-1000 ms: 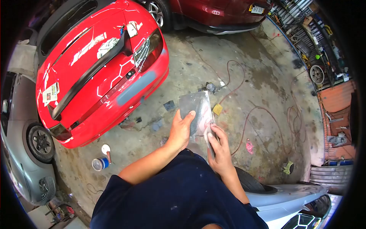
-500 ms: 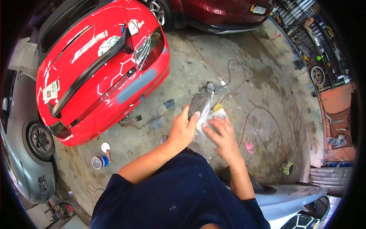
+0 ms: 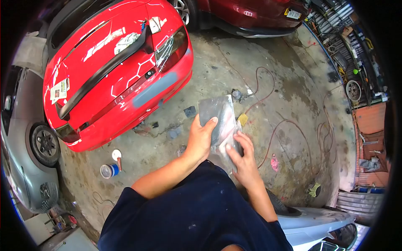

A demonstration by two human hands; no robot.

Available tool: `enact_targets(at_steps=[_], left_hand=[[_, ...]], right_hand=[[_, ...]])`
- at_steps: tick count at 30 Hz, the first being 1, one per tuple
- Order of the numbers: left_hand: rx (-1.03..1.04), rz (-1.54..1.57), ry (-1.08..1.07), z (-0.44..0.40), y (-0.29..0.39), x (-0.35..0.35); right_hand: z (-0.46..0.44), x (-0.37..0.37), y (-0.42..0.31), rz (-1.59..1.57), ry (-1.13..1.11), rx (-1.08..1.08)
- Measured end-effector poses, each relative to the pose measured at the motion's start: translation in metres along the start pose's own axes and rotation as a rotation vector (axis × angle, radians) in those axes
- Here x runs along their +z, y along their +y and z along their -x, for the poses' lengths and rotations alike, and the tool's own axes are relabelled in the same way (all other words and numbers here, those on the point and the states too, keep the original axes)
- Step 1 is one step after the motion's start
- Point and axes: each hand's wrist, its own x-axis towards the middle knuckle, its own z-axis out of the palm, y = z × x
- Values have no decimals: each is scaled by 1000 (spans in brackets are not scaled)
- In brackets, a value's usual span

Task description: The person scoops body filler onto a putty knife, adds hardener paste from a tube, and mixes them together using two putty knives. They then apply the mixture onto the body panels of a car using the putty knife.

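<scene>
One gray board [image 3: 209, 109] sits in the half-closed left hand [image 3: 200, 138]; the right hand [image 3: 246, 157], partly curled, holds a thin flat piece [image 3: 238, 127].

The car [image 3: 92, 90] is glossy red, broken by white reflections and a flat grey patch [image 3: 155, 90] on its bumper — the long trim strip [image 3: 104, 75] across it is black. Another car [image 3: 251, 16] is dark maroon with a black lower edge; a third [image 3: 27, 125] is greenish grey, a fourth [image 3: 314, 226] pale silver-blue. The flat plate [image 3: 215, 111] is dark grey, smeared white and pink. The shirt [image 3: 188, 205] is navy with small pale specks. The floor [image 3: 293, 125] is mottled grey-green with brown stains, the hose [image 3: 272, 77] dull reddish brown, the small pad [image 3: 243, 119] yellow, the crumpled scrap [image 3: 274, 163] pink — and the can [image 3: 109, 170] blue-sided.
</scene>
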Motion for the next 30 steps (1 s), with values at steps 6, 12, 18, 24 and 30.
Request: enact_targets(at_steps=[6, 12, 18, 24, 30], left_hand=[[-33, 112, 53, 7, 35, -2], [-139, 280, -102, -2, 68, -14], [-8, 127, -108, -20, 58, -24], [-36, -31, -92, -39, 68, -19], [11, -22, -34, -94, 38, -28]], right_hand=[[39, 11, 52, 10, -140, 321], [33, -2, 46, -722, -175, 617], [-24, -12, 43, -978, -383, 234], [-73, -16, 59, -900, -505, 357], [-136, -1, 109, -940, -610, 439]])
